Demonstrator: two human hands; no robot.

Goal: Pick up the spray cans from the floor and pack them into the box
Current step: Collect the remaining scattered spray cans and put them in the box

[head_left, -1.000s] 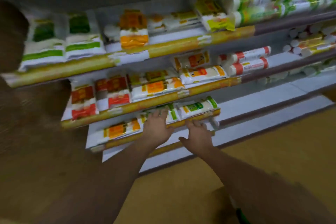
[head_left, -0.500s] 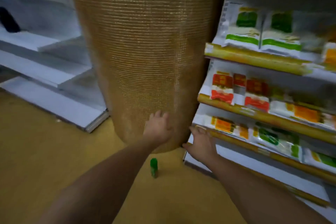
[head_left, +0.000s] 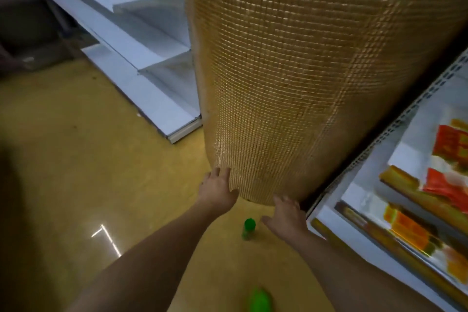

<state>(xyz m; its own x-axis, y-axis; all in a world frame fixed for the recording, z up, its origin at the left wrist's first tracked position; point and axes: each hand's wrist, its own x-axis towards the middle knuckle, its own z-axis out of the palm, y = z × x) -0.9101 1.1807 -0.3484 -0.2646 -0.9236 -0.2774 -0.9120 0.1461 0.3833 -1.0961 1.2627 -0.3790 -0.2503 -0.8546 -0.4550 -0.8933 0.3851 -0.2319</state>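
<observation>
A small green spray can (head_left: 249,228) stands upright on the yellow floor between my two arms. A second green can (head_left: 260,300) shows blurred at the bottom edge, nearer to me. My left hand (head_left: 217,189) is stretched forward with fingers spread, above and left of the standing can, holding nothing. My right hand (head_left: 285,215) is just right of that can, fingers apart and empty. No box is in view.
A wide round column covered in gold mosaic tiles (head_left: 304,78) rises right behind my hands. White bare shelving (head_left: 141,63) runs along the left. A shelf unit with orange and red packets (head_left: 410,210) stands on the right. Yellow floor (head_left: 101,172) spreads to the left.
My view swung left from the packet shelves to the column, then tilted down. Both hands stayed out in front and dropped toward the floor; the second can came into view.
</observation>
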